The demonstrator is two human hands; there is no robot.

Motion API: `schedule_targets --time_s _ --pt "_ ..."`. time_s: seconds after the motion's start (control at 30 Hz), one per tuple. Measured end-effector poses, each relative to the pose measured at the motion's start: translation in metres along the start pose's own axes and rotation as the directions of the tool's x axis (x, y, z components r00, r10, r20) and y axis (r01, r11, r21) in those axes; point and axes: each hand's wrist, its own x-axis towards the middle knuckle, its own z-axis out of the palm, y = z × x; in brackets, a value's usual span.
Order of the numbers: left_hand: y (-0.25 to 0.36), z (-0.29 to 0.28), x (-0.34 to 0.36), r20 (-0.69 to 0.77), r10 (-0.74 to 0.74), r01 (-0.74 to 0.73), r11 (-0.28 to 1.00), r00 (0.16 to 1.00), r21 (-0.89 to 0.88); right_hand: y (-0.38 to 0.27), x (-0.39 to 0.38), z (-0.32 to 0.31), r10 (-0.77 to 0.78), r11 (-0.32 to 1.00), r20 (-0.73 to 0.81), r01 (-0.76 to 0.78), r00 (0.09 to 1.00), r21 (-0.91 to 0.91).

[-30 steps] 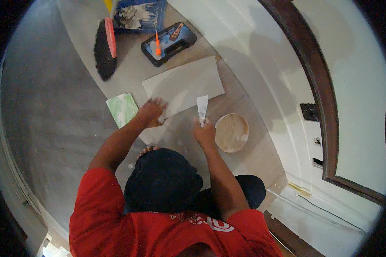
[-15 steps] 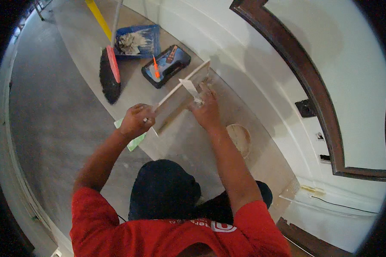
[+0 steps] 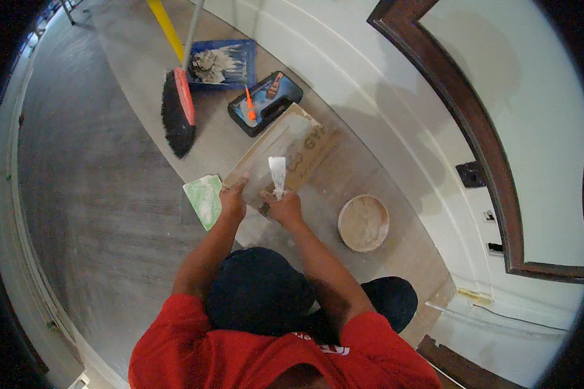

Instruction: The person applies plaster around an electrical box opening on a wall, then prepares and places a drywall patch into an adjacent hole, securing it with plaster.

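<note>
My left hand [image 3: 234,198] grips the near left edge of a plasterboard offcut [image 3: 253,159], thumb on its upper face. The board's face is brownish and smeared with whitish compound, and it slants away from me over the floor. In my right hand [image 3: 284,207] is a small putty knife [image 3: 277,170], its whitish blade pointing away from me above the board. The fingers wrap its handle, which is mostly hidden. A round tub [image 3: 364,223] with beige compound stands to the right of that hand. Beside my left hand lies a green and white pad [image 3: 205,198].
Beyond the board sits a dark tool case [image 3: 264,104] with an orange-handled tool [image 3: 250,104] on top. A blue dustpan [image 3: 222,63] holds debris, next to a broom [image 3: 179,110] with black bristles. The white wall [image 3: 370,104] curves along the right.
The board has turned from nearly edge-on to showing its broad face. Both hands have come closer together and nearer to me, and the putty knife now points straight away from me.
</note>
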Motion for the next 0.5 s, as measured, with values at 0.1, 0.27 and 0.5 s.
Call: schedule_targets --time_s 0.1,0.27,0.5 --pt "-0.016 -0.012 0.018 0.053 -0.011 0.005 0.994 0.999 0.11 0.01 -0.006 0.016 0.012 0.998 0.016 -0.011 1.0 -0.062" --pt "0.012 -0.008 0.022 0.062 -0.132 0.118 0.976 0.989 0.181 -0.004 -0.011 -0.007 0.029 0.999 -0.044 -0.03 0.999 -0.03" --pt "0.021 -0.01 0.031 0.038 -0.113 0.085 0.894 0.993 0.439 0.012 -0.011 -0.02 0.047 0.997 -0.005 -0.047 0.999 -0.066"
